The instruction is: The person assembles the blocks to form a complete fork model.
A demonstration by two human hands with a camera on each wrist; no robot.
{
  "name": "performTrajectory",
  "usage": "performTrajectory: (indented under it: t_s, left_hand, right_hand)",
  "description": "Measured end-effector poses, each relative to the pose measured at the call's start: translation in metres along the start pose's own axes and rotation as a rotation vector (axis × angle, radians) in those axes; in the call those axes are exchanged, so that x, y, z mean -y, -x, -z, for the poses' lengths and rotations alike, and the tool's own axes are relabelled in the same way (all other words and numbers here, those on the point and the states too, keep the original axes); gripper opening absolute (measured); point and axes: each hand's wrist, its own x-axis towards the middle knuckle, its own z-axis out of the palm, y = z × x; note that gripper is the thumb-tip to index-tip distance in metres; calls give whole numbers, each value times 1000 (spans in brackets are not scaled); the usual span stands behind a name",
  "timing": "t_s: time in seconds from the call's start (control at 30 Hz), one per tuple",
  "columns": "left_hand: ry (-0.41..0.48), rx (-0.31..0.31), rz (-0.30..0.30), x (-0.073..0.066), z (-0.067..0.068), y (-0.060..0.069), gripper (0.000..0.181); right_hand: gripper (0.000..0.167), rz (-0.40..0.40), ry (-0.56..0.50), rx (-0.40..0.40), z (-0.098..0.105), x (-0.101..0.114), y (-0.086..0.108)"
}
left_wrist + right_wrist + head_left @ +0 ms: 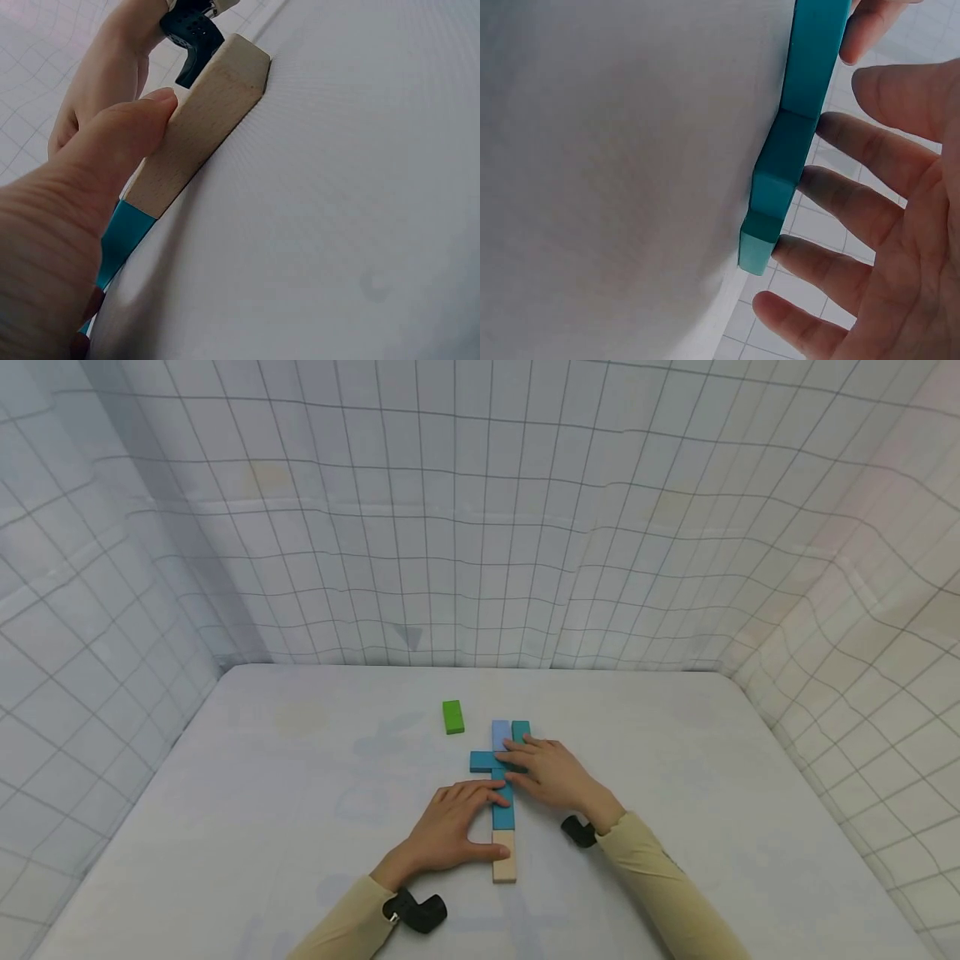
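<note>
Several flat blocks lie edge to edge in a cross-like figure on the white table. A natural wood block (504, 870) is at its near end, with a blue block (503, 817) beyond it. Across the column lies another blue block (482, 762); a light blue block (501, 733) and a teal block (521, 730) stand side by side past it. My left hand (450, 828) rests its thumb on the wood block and its fingertips on the blue column. My right hand (553, 774), fingers spread, touches the tops of the crosswise and far blocks with its fingertips.
A green block (453, 717) lies apart, to the far left of the figure. Grid-patterned white curtains (465, 527) enclose the back and sides of the table (262, 827). Each wrist wears a black camera mount (417, 912).
</note>
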Motion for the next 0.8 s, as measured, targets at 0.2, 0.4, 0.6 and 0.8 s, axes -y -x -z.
performTrajectory:
  t_s: [0.2,0.4,0.6,0.8]
  left_hand:
    - [6,-2,0,1,0,0,57]
    - [4,-8,-4,2,-1,0,57]
    - [-1,-6,-5,1,-1,0,58]
    - [6,-1,-4,0,1,0,58]
  right_hand:
    - [38,21,-38,13,1,-2,2]
    - [41,32,-53,33,3,-3,3]
    - [45,23,-62,53,1,-6,4]
    - [51,14,-81,58,1,-7,4]
